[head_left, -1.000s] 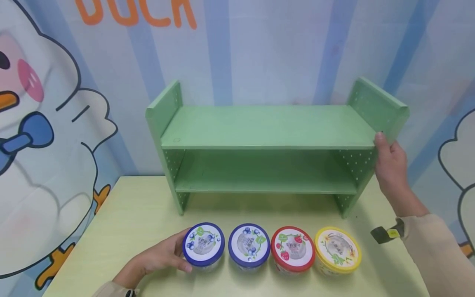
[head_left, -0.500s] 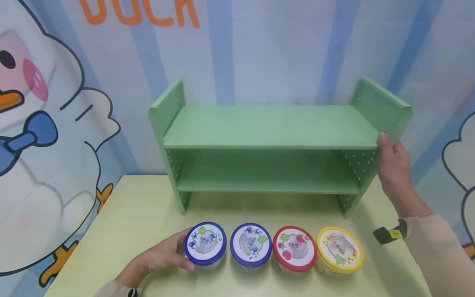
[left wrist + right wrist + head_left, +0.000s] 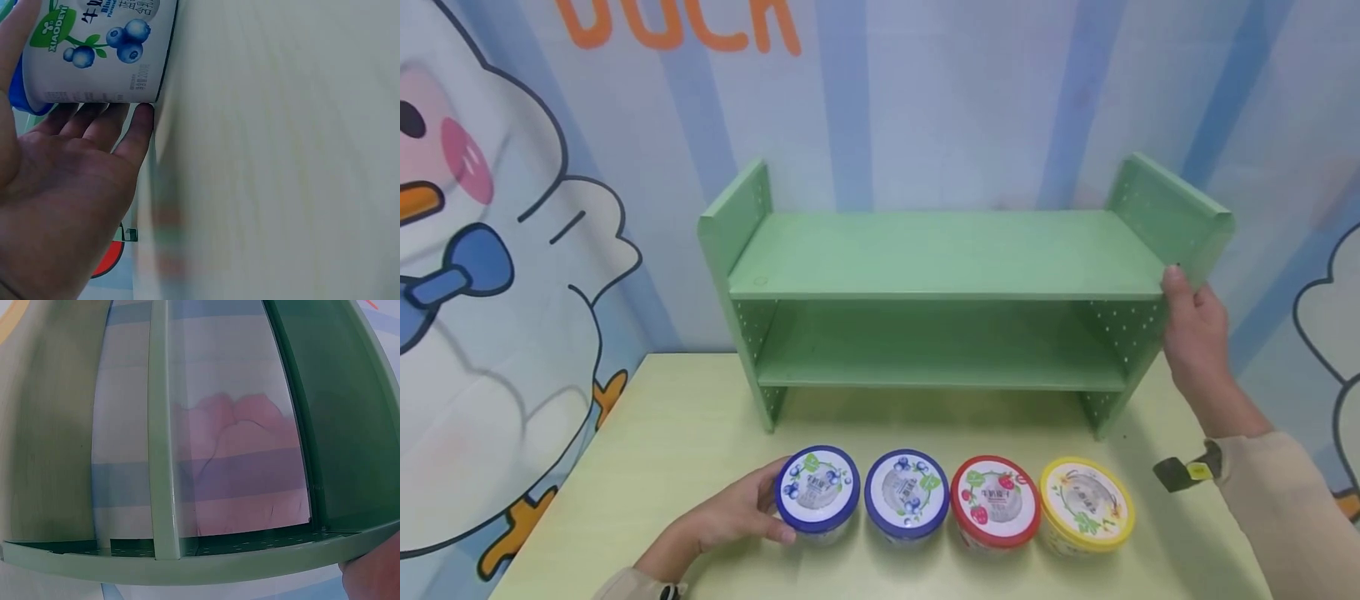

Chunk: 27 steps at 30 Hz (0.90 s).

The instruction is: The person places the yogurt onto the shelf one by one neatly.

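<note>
My left hand (image 3: 741, 511) holds the leftmost blue-lidded blueberry cup (image 3: 817, 492) from its left side, thumb in front and fingers behind. In the left wrist view, the white cup wall (image 3: 103, 59) shows printed blueberries, and the fingertips lie along its side. To its right stand a second blue-lidded cup (image 3: 907, 496), a red-lidded strawberry cup (image 3: 996, 504) and a yellow-lidded cup (image 3: 1087, 506). My right hand (image 3: 1198, 337) grips the right side panel of a green two-tier shelf (image 3: 955, 254), thumb on the front edge. In the right wrist view only part of this hand appears at the lower right corner.
The shelf stands on the pale yellow table (image 3: 677, 433), behind the row of cups. Its side panels (image 3: 733, 221) rise above the top board, and a lower board (image 3: 940, 350) sits beneath. A striped duck-print backdrop (image 3: 917, 100) hangs close behind.
My left hand and the leftmost cup have shifted slightly right, narrowing the gap to the second cup. The right hand keeps its grip on the shelf; the head view has moved a little.
</note>
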Each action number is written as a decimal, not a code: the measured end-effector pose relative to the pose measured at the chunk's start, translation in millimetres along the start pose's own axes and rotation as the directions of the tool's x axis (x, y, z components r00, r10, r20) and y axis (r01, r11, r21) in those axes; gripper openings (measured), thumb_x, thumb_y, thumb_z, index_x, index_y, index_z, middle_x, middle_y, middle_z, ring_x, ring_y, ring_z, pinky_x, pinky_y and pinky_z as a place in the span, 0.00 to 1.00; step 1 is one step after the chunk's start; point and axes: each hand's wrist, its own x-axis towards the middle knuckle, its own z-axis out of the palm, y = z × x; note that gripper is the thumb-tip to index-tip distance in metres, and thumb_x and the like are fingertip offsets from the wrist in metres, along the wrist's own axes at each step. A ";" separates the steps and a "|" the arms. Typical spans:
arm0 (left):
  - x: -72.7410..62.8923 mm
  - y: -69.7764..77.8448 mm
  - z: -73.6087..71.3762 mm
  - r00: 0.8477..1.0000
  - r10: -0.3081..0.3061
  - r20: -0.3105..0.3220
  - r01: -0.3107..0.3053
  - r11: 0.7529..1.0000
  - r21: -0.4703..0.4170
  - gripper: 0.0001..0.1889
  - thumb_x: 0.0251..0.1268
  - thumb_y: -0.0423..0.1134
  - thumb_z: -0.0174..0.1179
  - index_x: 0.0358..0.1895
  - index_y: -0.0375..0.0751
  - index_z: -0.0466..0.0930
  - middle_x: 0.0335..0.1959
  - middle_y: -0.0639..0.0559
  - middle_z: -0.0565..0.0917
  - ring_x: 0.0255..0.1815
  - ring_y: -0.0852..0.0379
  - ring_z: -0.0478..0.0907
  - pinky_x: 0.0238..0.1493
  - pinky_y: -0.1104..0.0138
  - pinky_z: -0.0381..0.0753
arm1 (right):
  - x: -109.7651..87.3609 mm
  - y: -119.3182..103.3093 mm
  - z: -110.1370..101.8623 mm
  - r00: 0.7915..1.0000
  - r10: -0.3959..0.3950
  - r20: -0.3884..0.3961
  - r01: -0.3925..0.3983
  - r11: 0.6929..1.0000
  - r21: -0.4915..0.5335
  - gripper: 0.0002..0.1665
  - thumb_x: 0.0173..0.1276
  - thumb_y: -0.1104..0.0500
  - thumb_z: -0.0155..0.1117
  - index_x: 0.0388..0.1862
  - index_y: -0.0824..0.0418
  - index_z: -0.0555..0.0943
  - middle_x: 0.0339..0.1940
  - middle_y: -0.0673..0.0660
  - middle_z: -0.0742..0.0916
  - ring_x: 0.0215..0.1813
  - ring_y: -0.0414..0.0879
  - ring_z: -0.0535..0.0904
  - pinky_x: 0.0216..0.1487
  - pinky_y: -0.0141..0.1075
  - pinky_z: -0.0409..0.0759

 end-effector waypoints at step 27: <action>4.3 -4.6 2.7 0.999 0.004 -0.041 -0.001 0.998 0.066 0.51 0.42 0.25 0.76 0.73 0.31 0.57 0.70 0.40 0.67 0.73 0.40 0.55 0.73 0.46 0.45 | -2.8 -1.9 1.5 1.000 -0.009 -0.012 0.009 0.999 0.031 0.15 0.76 0.37 0.46 0.51 0.40 0.74 0.28 0.51 0.73 0.29 0.43 0.66 0.28 0.28 0.69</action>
